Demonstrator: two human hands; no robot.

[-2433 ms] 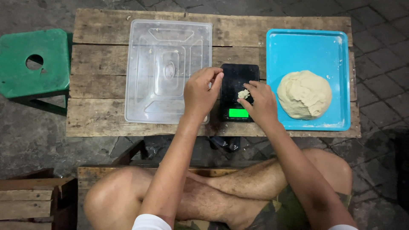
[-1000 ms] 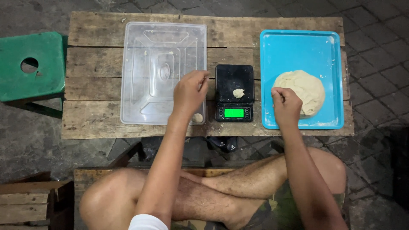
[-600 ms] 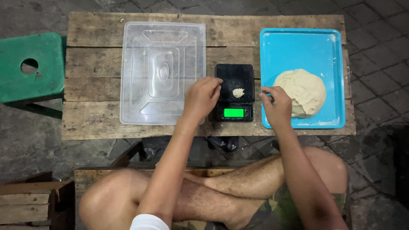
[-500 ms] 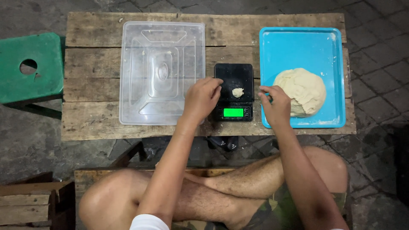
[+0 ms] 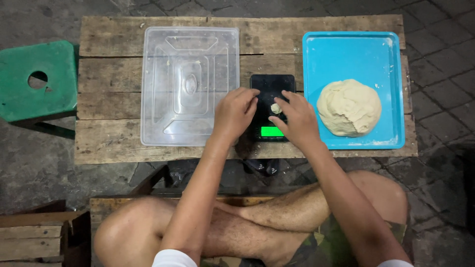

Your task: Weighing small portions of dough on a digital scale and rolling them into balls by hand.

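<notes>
A small black digital scale [image 5: 267, 85] with a lit green display [image 5: 271, 131] stands on the wooden table [image 5: 114, 148]. A small piece of pale dough [image 5: 275, 108] lies on its platform. My left hand [image 5: 235, 112] rests at the scale's left edge, fingers curled, nothing visible in it. My right hand [image 5: 295, 120] hovers over the scale's right side, fingertips right beside the small piece. A big lump of dough [image 5: 349, 107] sits on the blue tray [image 5: 356, 52] to the right.
A clear plastic container lid [image 5: 188, 84] lies upside down on the table's left half. A green stool [image 5: 34, 81] stands to the left on the paved ground. My crossed bare legs [image 5: 257, 222] are below the table edge.
My right hand has left the big dough lump and moved left over the scale. My left hand has moved from the clear lid to the scale's left edge.
</notes>
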